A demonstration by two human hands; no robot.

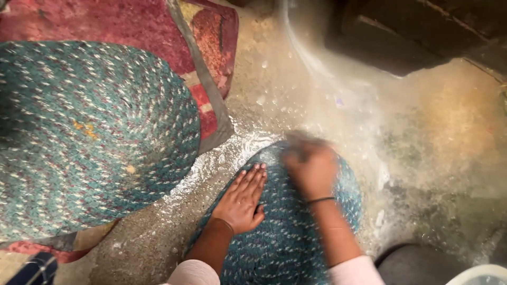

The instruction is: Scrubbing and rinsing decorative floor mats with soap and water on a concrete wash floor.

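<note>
Location: a domestic washing area at floor level, likely a household yard or wash corner. Evidence: bare, stained concrete floor (433,137), wet and streaked with white soapy foam beyond the fingers; a small teal braided oval rug (285,248) lying soaked under the fingers; a larger teal braided rug (90,137) to their left, overlapping a red patterned cloth mat (105,21).

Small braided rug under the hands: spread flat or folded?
Spread flat. The small rug lies open on the wet floor, the left hand pressed palm-down on it.
</note>
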